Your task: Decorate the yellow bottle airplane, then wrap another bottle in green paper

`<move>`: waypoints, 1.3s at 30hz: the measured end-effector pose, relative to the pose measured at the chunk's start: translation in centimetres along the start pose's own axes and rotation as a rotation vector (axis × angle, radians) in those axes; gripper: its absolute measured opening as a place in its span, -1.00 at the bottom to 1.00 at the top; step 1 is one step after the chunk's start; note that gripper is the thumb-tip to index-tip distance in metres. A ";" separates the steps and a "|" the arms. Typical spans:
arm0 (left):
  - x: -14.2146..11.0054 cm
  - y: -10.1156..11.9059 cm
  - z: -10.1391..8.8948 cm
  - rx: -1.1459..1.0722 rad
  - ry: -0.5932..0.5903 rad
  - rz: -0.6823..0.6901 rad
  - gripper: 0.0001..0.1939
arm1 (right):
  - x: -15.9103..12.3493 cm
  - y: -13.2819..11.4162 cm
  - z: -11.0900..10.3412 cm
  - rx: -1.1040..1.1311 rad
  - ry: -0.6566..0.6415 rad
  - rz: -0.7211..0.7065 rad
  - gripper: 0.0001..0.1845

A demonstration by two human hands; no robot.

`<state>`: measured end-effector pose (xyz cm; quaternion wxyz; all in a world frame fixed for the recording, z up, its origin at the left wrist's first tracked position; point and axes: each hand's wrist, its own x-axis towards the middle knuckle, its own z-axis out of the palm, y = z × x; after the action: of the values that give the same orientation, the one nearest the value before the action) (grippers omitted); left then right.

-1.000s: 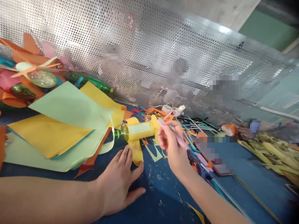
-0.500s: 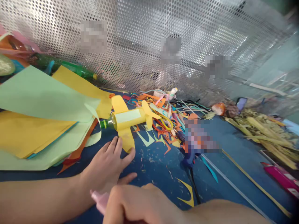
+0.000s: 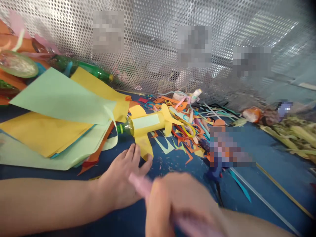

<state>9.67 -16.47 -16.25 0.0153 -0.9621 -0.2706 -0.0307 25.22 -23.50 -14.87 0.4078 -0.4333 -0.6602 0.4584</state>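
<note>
"What is closest to you?"

"My right hand (image 3: 184, 200), blurred and low in my view. Its fingers are closed around a pink pen-like tool (image 3: 140, 185), whose tip points up and to the left, in front of my other hand."

"And that other hand?"

"My left hand (image 3: 124, 177) is palm down, fingers loosely spread, with fingertips at the lower yellow wing (image 3: 143, 146). I can't tell how hard they press."

"Wing of what?"

"A bottle (image 3: 148, 123) lying on its side on the blue table (image 3: 172, 169), just beyond my left hand. It's wrapped in yellow paper with a pale green panel; its green neck faces left, and yellow fins sit at the other end."

"What lies around it?"

"To the left, overlapping yellow sheets (image 3: 46, 133) and pale green sheets (image 3: 61, 98). To the right, a heap of coloured paper scraps (image 3: 190, 131), and past that, pale husk-like strips (image 3: 293, 138)."

"Farther off?"

"A green bottle (image 3: 91, 70) with a yellow cap lies behind the sheets, against a perforated metal screen (image 3: 153, 36)."
</note>
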 end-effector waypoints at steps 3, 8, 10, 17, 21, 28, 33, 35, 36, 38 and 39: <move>0.0 0.0 0.0 0.003 0.019 0.006 -0.38 | 3.3 -3.6 -3.0 -0.127 0.350 -0.072 -0.92; 0.2 -0.1 -0.2 0.021 0.000 0.004 -0.38 | 7.8 -0.4 -10.0 -0.478 0.772 -0.221 -0.74; 0.2 0.0 -0.2 0.019 0.003 0.000 -0.39 | 8.3 1.9 -12.0 -0.556 0.780 -0.125 -0.77; 0.6 -1.0 -1.6 0.062 0.162 0.065 -0.44 | 8.3 3.6 -12.5 -0.514 0.636 0.043 -0.77; 2.0 -3.4 -3.2 0.245 0.409 -0.120 -0.53 | 8.2 3.1 -12.7 -0.532 0.599 0.073 -0.74; 3.4 -7.4 -3.6 0.217 0.235 -0.172 -0.51 | 7.9 1.5 -13.3 -0.615 0.609 0.092 -0.73; 3.6 -8.0 -3.4 -0.006 0.222 -0.148 -0.42 | 7.1 0.2 -14.9 -0.713 0.628 0.120 -0.70; 3.5 -8.0 -3.3 -0.068 0.217 -0.135 -0.40 | 6.7 0.0 -15.7 -0.732 0.597 0.140 -0.67; 3.5 -7.9 -3.3 -0.080 0.215 -0.131 -0.40 | 6.6 -0.2 -16.0 -0.726 0.599 0.137 -0.66; 3.5 -7.6 -3.4 -0.085 0.216 -0.125 -0.43 | 6.5 -0.7 -16.0 -0.643 0.655 0.068 -0.69; 3.5 -7.4 -3.4 -0.083 0.220 -0.123 -0.44 | 6.5 -1.0 -15.6 -0.588 0.702 0.012 -0.73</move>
<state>8.59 -8.54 -12.51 0.0030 -0.9343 -0.3242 -0.1482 37.73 -13.63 -9.08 0.4638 -0.6634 -0.5818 0.0792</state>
